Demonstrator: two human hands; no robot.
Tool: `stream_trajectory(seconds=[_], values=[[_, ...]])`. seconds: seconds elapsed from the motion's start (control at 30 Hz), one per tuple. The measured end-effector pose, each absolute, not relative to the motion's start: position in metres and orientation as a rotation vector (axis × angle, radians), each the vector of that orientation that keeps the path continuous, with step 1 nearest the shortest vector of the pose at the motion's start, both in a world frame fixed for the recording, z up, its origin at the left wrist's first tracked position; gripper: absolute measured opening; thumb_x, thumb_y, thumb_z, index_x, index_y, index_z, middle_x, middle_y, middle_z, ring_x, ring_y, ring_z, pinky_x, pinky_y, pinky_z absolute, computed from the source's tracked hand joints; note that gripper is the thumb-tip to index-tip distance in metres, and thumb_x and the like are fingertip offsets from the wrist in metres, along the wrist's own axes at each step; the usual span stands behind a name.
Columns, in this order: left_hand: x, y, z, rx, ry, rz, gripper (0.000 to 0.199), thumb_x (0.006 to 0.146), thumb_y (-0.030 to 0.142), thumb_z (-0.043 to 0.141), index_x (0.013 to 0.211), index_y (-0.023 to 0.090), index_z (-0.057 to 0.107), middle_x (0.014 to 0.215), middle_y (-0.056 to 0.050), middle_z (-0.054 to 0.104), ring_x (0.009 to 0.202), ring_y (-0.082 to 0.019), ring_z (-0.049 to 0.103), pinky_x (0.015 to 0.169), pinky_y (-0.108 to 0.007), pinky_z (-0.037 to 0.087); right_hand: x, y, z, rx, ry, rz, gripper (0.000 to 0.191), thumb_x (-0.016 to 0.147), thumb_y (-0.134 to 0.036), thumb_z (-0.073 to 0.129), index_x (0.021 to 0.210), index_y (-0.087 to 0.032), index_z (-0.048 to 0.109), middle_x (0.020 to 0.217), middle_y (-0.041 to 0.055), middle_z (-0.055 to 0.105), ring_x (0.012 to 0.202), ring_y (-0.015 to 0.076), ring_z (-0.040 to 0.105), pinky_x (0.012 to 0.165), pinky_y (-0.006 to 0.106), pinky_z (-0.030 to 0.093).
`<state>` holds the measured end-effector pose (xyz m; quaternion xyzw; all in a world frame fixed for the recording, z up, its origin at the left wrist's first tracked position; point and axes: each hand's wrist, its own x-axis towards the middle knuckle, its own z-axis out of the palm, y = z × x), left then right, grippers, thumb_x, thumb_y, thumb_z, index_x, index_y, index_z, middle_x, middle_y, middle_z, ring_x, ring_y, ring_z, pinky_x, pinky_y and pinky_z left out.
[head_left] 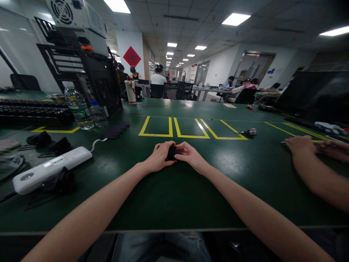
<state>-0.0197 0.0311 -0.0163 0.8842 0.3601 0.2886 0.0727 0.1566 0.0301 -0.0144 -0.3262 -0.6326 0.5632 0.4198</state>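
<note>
A small black object [171, 153] is held between my two hands, low over the green table [163, 203], in front of the yellow tape outlines [192, 137]. My left hand [159, 157] is wrapped round its left side. On its right side, the thumb and fingers of my right hand [190, 155] pinch it at the edge. The fingers cover much of the object, so its exact shape cannot be made out.
At left lie a white power strip [54, 169], black parts [58, 181] and water bottles [77, 107] beside an open computer case [100, 80]. A metal tool [249, 132] lies right of centre. Another person's arm [313, 167] rests at the right.
</note>
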Motion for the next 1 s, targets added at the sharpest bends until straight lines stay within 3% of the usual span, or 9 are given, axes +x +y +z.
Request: stream_trajectory(seconds=[0.17, 0.6, 1.0], values=[[-0.0192, 0.0312, -0.0165, 2.654, 1.092, 0.866, 0.058, 0.070, 0.031, 0.057, 0.118, 0.022, 0.024, 0.112, -0.007, 0.043, 0.106, -0.022, 0.042, 0.092, -0.040, 0.025, 0.1535, 0.0298, -0.0145, -0.836, -1.500, 1.461, 0.025, 0.066, -0.032, 0.061, 0.086, -0.021, 0.051, 0.088, 0.0009, 0.056, 0.083, 0.0129, 0.054, 0.079, 0.034, 0.043], [-0.0194, 0.0314, -0.0167, 2.653, 1.090, 0.869, 0.060, 0.070, 0.031, 0.057, 0.118, 0.021, 0.023, 0.112, -0.008, 0.043, 0.107, -0.023, 0.041, 0.092, -0.041, 0.025, 0.1558, 0.0289, -0.0138, -0.796, -1.582, 1.397, 0.030, 0.062, -0.024, 0.066, 0.088, -0.020, 0.051, 0.090, 0.0007, 0.055, 0.085, 0.0128, 0.054, 0.081, 0.033, 0.042], [-0.0196, 0.0309, -0.0154, 2.643, 1.086, 0.850, 0.058, 0.071, 0.031, 0.056, 0.118, 0.021, 0.024, 0.113, -0.008, 0.043, 0.107, -0.023, 0.041, 0.093, -0.041, 0.024, 0.1534, 0.0338, -0.0163, -0.901, -1.522, 1.479, 0.027, 0.068, -0.030, 0.059, 0.091, -0.018, 0.053, 0.094, 0.0035, 0.056, 0.087, 0.0140, 0.054, 0.084, 0.035, 0.042]])
